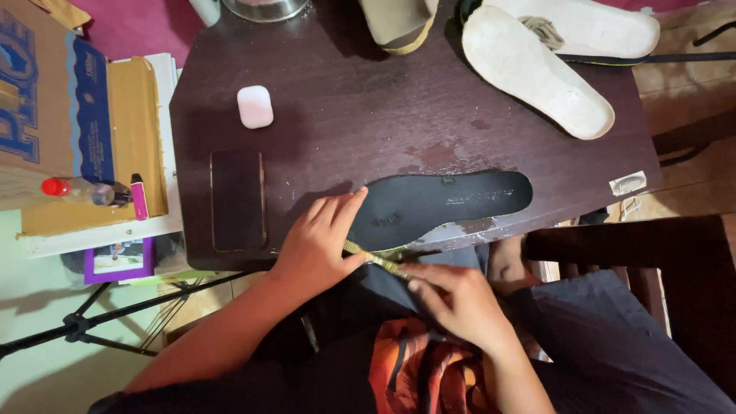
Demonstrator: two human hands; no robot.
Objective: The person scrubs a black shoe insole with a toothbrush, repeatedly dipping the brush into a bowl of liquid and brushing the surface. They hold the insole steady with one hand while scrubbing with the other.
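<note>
A black shoe insole (445,201) lies flat at the near edge of a dark wooden table (368,115). My left hand (318,241) rests on the heel end of the insole and pinches one end of a thin yellowish strip (377,260). My right hand (460,300), just below the table edge over my lap, holds the other end of that strip. The strip is stretched between both hands along the insole's lower edge. What the strip is made of cannot be told.
A dark phone (238,199) and a small pink case (255,106) lie on the table's left. Two white shoe soles (537,73) sit at the far right. A cardboard box (54,100), a red-capped bottle (80,189) and a tripod (84,326) are at the left.
</note>
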